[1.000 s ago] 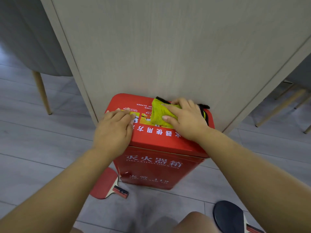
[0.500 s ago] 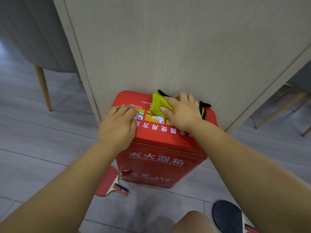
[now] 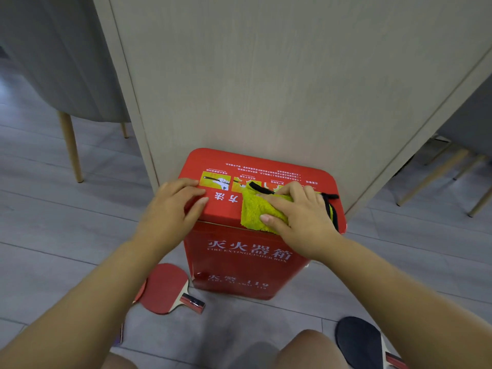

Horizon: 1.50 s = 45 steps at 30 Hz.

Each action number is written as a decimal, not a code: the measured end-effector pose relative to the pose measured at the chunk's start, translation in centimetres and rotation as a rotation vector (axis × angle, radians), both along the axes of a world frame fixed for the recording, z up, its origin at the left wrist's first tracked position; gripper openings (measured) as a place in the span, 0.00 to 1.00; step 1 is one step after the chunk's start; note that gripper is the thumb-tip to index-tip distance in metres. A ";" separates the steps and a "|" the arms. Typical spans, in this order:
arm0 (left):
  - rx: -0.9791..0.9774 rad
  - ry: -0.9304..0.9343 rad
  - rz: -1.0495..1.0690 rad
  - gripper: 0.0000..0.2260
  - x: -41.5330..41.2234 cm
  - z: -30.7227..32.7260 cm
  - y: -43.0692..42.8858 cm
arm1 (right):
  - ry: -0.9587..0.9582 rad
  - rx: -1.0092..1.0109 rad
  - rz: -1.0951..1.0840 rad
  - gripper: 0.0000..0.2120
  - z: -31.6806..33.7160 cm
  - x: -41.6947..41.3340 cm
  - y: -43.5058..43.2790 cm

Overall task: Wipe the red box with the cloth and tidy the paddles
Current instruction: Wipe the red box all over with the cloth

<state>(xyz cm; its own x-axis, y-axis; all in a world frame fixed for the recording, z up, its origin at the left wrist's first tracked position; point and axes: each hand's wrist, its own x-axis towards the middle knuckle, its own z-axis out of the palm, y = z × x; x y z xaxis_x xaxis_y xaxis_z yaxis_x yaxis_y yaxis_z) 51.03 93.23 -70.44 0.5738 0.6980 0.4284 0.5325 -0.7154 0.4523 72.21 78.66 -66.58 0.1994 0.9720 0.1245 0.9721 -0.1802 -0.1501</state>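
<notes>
The red box [image 3: 255, 163] stands upright on the floor against a wood panel. My right hand [image 3: 300, 219] holds the yellow-green cloth [image 3: 254, 211] with black trim, fingers curled over it. It presses the cloth on the box top at the front right edge. My left hand [image 3: 170, 209] rests flat on the top's front left corner, thumb on the front edge. A red paddle [image 3: 165, 286] lies on the floor by the box's front left corner. At the bottom right a black paddle [image 3: 359, 342] lies beside my knee.
The beige wood panel [image 3: 266, 75] rises directly behind the box. A grey chair with wooden legs [image 3: 70, 147] stands at the left, and more wooden legs [image 3: 431, 179] stand at the right. Grey plank floor [image 3: 53, 235] surrounds the box.
My right hand has slid the cloth from the back of the box top toward its front edge. My left hand stays on the front left corner.
</notes>
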 end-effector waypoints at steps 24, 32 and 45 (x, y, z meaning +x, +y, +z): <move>-0.110 -0.059 -0.017 0.14 -0.2 0.2 -0.1 | -0.069 -0.094 -0.151 0.23 1.1 0.6 11.6; -0.113 -0.012 -0.045 0.10 -0.8 1.2 0.0 | -0.110 -0.105 -0.014 0.25 1.6 -2.3 5.8; 0.069 -0.116 -0.003 0.15 -2.9 -0.3 -0.4 | -0.082 -0.050 0.077 0.35 0.6 -2.9 4.5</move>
<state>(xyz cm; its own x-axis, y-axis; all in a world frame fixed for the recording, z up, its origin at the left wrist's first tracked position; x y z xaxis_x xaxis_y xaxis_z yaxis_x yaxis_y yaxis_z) 48.10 92.88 -70.78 0.5194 0.6629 0.5393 0.4772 -0.7485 0.4604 69.35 83.18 -66.02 0.1154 0.9894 0.0882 0.9920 -0.1102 -0.0621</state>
